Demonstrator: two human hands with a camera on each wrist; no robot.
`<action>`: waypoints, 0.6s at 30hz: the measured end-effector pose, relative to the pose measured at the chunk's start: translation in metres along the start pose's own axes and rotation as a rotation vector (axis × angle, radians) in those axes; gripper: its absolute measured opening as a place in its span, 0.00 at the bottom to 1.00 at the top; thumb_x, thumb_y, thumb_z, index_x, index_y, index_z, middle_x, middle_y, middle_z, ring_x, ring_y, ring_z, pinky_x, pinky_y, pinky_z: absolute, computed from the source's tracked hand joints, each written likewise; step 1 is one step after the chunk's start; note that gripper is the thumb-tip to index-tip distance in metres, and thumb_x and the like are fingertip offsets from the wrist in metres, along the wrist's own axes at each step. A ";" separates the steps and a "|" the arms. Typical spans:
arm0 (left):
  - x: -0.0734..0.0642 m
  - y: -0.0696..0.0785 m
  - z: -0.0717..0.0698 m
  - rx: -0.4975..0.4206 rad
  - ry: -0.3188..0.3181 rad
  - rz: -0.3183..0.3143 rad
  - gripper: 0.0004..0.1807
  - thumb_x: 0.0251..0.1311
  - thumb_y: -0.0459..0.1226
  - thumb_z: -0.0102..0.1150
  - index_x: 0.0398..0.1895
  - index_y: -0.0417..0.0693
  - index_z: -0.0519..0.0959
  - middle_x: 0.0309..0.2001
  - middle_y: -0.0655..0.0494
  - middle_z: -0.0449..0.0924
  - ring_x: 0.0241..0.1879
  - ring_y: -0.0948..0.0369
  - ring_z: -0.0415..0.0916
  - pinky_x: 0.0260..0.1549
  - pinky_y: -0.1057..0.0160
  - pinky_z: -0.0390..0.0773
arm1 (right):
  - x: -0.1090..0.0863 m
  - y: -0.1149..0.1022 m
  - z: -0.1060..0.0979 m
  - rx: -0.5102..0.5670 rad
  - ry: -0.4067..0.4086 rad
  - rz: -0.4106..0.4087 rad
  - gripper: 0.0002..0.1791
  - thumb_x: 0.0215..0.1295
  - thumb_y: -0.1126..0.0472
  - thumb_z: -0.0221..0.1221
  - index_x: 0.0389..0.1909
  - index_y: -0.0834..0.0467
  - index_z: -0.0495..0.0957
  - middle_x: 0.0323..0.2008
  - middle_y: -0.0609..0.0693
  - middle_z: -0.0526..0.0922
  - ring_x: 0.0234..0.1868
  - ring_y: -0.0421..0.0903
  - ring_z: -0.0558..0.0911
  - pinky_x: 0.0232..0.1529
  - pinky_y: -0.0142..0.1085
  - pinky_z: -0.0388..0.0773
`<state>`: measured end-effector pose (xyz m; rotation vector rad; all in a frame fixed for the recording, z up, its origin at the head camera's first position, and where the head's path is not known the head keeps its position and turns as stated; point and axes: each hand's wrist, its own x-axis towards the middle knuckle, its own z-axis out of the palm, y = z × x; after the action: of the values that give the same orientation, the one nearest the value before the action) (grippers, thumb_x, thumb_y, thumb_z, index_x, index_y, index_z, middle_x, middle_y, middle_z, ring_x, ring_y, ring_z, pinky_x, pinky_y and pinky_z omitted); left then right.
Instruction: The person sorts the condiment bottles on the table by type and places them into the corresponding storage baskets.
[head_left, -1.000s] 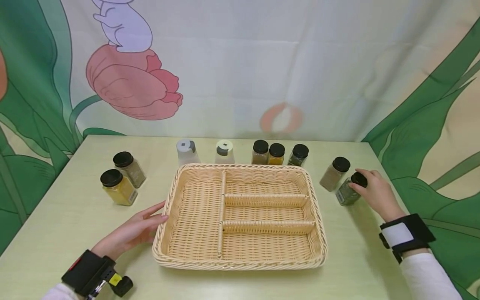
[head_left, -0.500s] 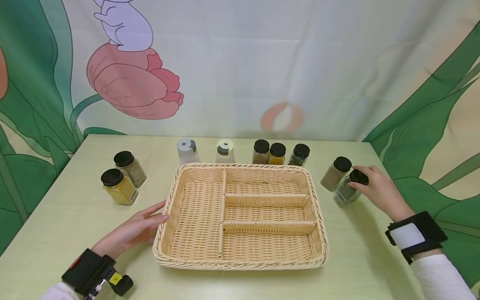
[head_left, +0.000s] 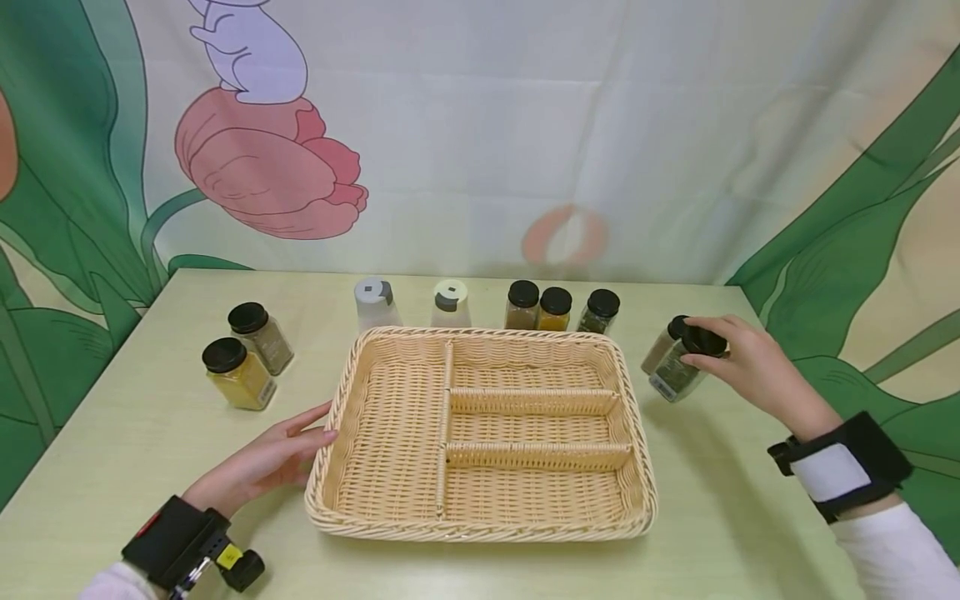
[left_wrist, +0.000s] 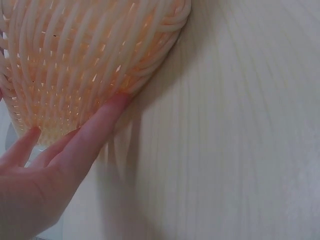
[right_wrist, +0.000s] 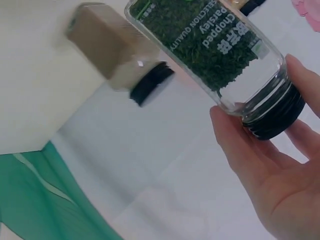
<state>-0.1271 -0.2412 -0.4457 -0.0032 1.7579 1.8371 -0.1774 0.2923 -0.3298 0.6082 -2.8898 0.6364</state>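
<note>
The right hand (head_left: pixel 757 371) pinches the chopped parsley jar (head_left: pixel 677 373) by its lid end, right of the wicker basket (head_left: pixel 480 531) the left hand (head_left: pixel 262 467) touches unclenched, apparently mid-pickup, which calls next for a steady leftward carry

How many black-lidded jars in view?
7: two jars left of the wicker basket, three partly hidden behind it, one at right, plus the chopped parsley jar in the right hand.

I see a light yellow-green surface (head_left: pixel 720 533) with a woven basket (head_left: pixel 525 427) in the middle. Two jars (head_left: pixel 242 382) stand to its left. Two pale bottles (head_left: pixel 377 312) and three black-topped jars (head_left: pixel 553 310) stand behind it.
</note>
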 end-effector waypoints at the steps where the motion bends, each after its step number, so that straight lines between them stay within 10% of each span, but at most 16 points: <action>1: 0.000 0.000 0.000 0.001 -0.001 0.000 0.37 0.61 0.41 0.47 0.66 0.45 0.38 0.64 0.29 0.46 0.52 0.50 0.65 0.43 0.38 0.69 | 0.001 -0.002 -0.001 0.006 -0.006 -0.004 0.25 0.56 0.58 0.57 0.54 0.64 0.66 0.45 0.67 0.71 0.28 0.51 0.70 0.27 0.47 0.71; 18: -0.001 -0.001 -0.001 -0.004 -0.009 -0.005 0.37 0.62 0.41 0.46 0.66 0.45 0.37 0.64 0.31 0.49 0.51 0.51 0.66 0.45 0.39 0.69 | 0.029 -0.030 -0.008 0.007 -0.052 -0.097 0.26 0.57 0.57 0.57 0.56 0.59 0.65 0.51 0.65 0.69 0.40 0.55 0.72 0.34 0.50 0.72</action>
<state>-0.1264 -0.2422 -0.4469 -0.0010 1.7468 1.8341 -0.1916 0.2598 -0.3055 0.7717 -2.8851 0.6265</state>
